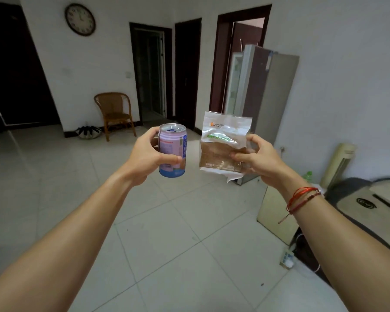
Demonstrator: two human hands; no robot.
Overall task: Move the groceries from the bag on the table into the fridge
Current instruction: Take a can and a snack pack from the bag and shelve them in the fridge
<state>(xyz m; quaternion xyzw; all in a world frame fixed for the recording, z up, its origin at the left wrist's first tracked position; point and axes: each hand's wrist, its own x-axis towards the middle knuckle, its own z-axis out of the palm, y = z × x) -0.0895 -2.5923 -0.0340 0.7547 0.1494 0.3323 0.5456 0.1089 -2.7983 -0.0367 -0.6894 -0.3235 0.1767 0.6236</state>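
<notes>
My left hand point(148, 154) grips a pink and blue drink can point(172, 152), held upright at chest height. My right hand point(260, 157) holds a clear plastic packet point(223, 145) with brown bread inside and a green label. Behind the packet, against the right wall, stands a tall grey fridge point(270, 91) with its door swung open; the inside is mostly hidden by the packet and the door. The table and the bag are out of view.
A wicker chair point(114, 113) stands by the far wall, with a folded umbrella point(88, 131) beside it. Dark doorways line the back wall. A cream cabinet point(277, 212), a floor-standing air conditioner point(340, 163) and a dark sofa edge point(365, 210) are at right. White tiled floor lies ahead.
</notes>
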